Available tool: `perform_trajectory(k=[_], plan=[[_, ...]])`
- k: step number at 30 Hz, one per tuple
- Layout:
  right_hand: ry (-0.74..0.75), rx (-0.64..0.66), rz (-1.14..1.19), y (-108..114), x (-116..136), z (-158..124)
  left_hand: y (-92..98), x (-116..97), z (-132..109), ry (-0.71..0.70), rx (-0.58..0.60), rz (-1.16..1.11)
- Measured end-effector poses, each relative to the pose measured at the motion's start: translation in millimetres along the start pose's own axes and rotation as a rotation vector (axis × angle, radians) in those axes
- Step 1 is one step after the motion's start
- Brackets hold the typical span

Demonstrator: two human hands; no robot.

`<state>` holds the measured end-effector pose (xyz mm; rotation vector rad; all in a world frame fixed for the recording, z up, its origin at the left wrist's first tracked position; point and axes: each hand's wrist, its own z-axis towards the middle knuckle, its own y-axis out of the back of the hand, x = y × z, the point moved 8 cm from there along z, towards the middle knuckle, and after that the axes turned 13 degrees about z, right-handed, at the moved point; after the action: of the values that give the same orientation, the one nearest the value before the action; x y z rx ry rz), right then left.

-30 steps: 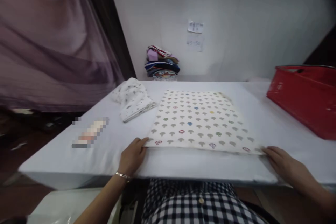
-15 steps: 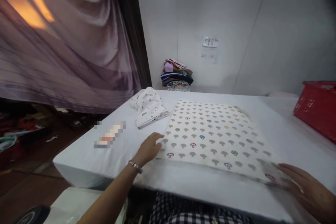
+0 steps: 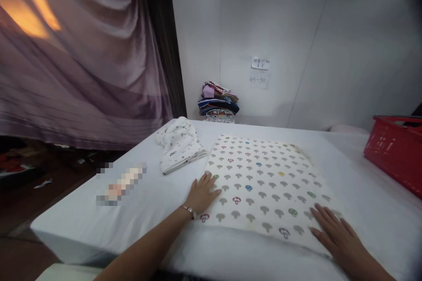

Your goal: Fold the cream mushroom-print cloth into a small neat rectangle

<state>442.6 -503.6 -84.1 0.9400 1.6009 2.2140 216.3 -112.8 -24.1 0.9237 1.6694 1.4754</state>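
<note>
Head view: both hands [image 3: 201, 193] [image 3: 332, 232] lie flat on mushroom-print cloth [image 3: 263, 184].

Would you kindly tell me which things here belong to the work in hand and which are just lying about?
In hand: mushroom-print cloth, flat on the white table; left hand and right hand, both pressed open on its near corners.

Lying about: crumpled white cloth, stack of folded fabrics by the wall, red basket, paper note on the wall.

Both hands lie flat on the mushroom cloth [image 3: 263, 182] mid-frame: left hand [image 3: 201, 193] lower centre, right hand [image 3: 332, 232] lower right.
</note>
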Motion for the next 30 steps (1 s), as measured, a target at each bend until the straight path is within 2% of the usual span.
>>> perform_trajectory(k=[4, 8, 11, 13, 18, 30], plan=[[0.016, -0.022, -0.022, 7.1, 7.5, 23.7, 20.1, -13.4, 28.1, 0.008, -0.041, 0.021], [-0.085, -0.024, -0.083, 14.6, 2.4, 49.7, 36.9, -26.6, 82.3, -0.084, -0.114, 0.062], [-0.148, 0.002, -0.106, 16.7, -1.0, 54.0, 32.2, -12.2, 119.8, -0.015, -0.101, 0.094], [-0.162, 0.006, -0.1, 18.8, 0.8, 52.2, 23.8, 4.0, 135.0, 0.07, -0.075, 0.097], [-0.192, 0.039, -0.071, 23.1, 8.3, 48.9, 14.0, 19.1, 143.2, 0.094, -0.102, 0.08], [-0.241, 0.131, -0.088, 27.6, 12.9, 45.9, 13.5, 14.8, 142.9, 0.041, -0.216, 0.139]])
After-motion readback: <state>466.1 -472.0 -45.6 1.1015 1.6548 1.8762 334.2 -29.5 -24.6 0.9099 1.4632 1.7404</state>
